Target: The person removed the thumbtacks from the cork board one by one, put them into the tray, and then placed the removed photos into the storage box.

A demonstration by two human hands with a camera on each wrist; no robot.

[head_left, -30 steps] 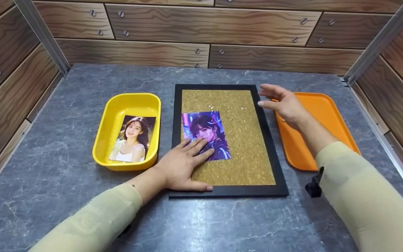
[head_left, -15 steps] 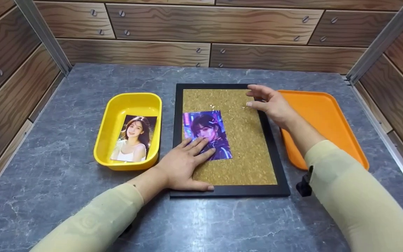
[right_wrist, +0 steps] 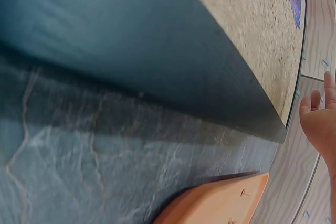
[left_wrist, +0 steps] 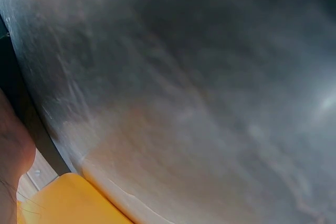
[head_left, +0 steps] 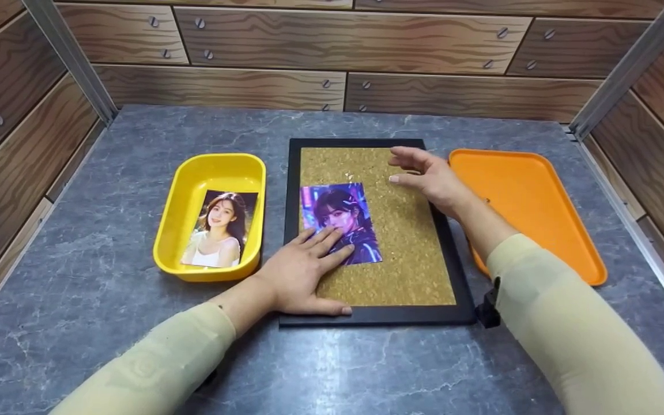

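Note:
A cork board [head_left: 407, 253] in a black frame lies on the table. On its left half is a purple-blue portrait picture [head_left: 338, 199]. My left hand [head_left: 300, 271] rests flat, its spread fingers pressing on the picture's lower part and its thumb on the frame's bottom edge. Small shiny clear bits [head_left: 349, 176], too small to identify, sit just above the picture. Over the board's upper right is my right hand [head_left: 433, 178], fingers loosely extended and thumb apart from them; I see nothing held. In the right wrist view, that hand [right_wrist: 320, 119] shows at the right edge.
A yellow bin [head_left: 168, 230] stands left of the board, holding a second portrait photo [head_left: 219, 230]. To the right lies an orange tray [head_left: 539, 196], partly behind my right forearm; tiny things [right_wrist: 243, 192] on it are unclear. Wood-patterned panels [head_left: 286, 40] enclose the table.
My right hand has moved left from beside the tray, across the frame's right edge, to over the cork. My left hand and the picture have stayed put.

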